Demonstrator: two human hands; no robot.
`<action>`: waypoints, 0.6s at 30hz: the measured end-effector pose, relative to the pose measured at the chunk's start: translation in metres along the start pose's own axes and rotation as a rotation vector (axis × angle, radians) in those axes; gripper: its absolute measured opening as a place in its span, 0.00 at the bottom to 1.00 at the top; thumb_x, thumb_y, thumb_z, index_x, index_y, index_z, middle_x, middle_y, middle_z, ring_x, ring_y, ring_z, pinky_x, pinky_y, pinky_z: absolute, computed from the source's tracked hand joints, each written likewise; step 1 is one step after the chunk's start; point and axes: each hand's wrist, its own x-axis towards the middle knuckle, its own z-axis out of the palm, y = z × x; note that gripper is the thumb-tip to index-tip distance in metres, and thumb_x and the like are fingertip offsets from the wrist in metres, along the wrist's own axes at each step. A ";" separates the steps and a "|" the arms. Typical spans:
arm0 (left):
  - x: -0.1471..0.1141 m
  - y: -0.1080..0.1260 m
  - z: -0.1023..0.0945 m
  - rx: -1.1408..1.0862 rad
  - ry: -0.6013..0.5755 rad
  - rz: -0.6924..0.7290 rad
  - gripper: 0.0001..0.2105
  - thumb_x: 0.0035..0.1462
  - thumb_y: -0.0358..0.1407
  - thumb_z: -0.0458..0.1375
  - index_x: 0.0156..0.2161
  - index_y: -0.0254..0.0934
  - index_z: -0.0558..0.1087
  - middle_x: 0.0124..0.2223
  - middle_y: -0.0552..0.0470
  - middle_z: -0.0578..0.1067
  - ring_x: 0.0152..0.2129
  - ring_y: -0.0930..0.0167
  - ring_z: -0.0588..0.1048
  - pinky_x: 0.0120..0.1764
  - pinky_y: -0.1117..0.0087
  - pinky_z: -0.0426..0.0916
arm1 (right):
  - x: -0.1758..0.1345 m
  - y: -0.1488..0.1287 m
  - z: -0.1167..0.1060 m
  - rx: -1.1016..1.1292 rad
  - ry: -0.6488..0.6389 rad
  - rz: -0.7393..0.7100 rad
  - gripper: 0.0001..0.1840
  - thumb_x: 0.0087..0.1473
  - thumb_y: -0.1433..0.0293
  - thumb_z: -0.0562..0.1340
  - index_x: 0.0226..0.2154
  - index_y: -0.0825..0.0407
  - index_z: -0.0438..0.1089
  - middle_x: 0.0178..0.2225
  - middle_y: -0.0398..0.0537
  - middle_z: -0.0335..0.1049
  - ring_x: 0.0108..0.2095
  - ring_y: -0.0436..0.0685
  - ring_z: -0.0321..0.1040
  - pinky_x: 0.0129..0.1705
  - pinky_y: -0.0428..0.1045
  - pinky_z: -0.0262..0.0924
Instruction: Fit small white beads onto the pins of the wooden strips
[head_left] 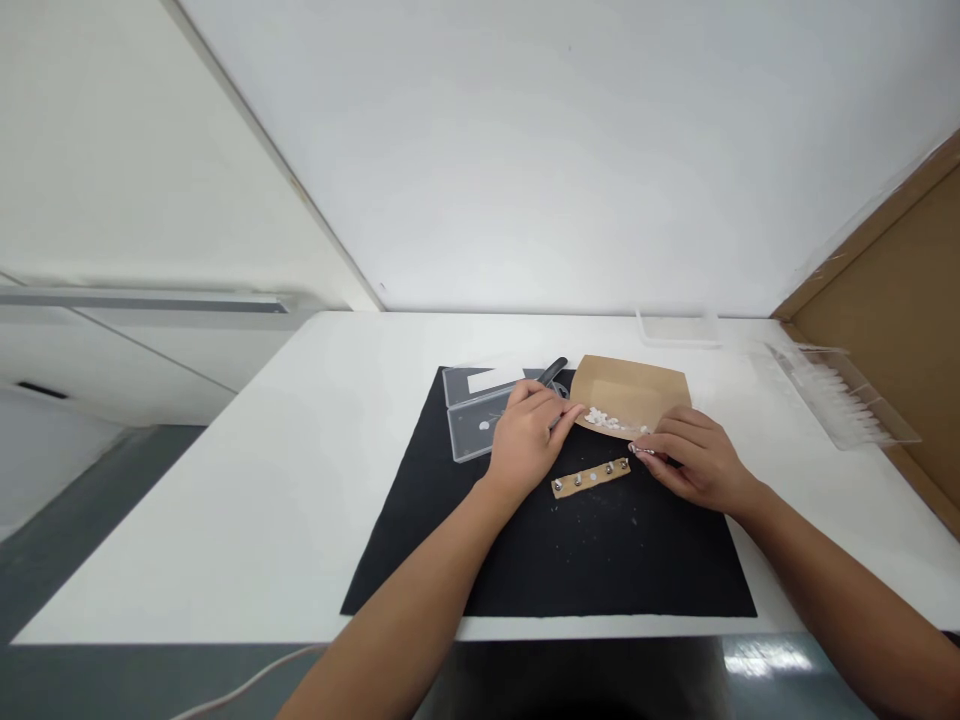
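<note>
Through the head view I take the narrow tan strip [587,479] of wood or cardboard as my landmark: it lies slightly slanted on a matte black rectangular mat [600,570], with small shiny metallic rounds fixed near its two ends and a pale dot [593,477] about its middle. White specks are scattered on the mat on the strip's near side, and the mat itself rests on a smooth white table [225,520]. Just beyond the strip I see a brown paper tray [637,385] with flared, curved sides, a heap of small white bits [600,418] gathered along its near side. Beyond the strip and to its left lies a clear, hinged rectangular plastic case [472,425], its lid folded back and bearing a white label [495,379]; a black handle [553,371] sticks up at the case's right. Far to the strip's right sits a clear plastic tray [832,395] of slender white pieces, and well beyond the strip, near the white wall, a shallow clear container [679,328]. My left hand [529,435] is up and to the left of the strip, fingers curled, the thumb and index finger reaching the paper tray's near-left corner; I cannot tell whether they grip anything. My right hand [690,460], beside the strip's right end, has thumb and fingertips pinched together on a tiny silver-and-white piece [640,450], too small to identify, held just past that end.
</note>
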 end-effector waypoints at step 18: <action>-0.003 -0.002 -0.003 0.016 0.026 0.017 0.05 0.65 0.37 0.67 0.37 0.41 0.82 0.34 0.51 0.84 0.36 0.63 0.71 0.39 0.61 0.73 | -0.002 0.000 0.001 0.020 -0.009 0.005 0.10 0.64 0.74 0.66 0.47 0.48 0.74 0.33 0.47 0.75 0.34 0.57 0.68 0.38 0.52 0.65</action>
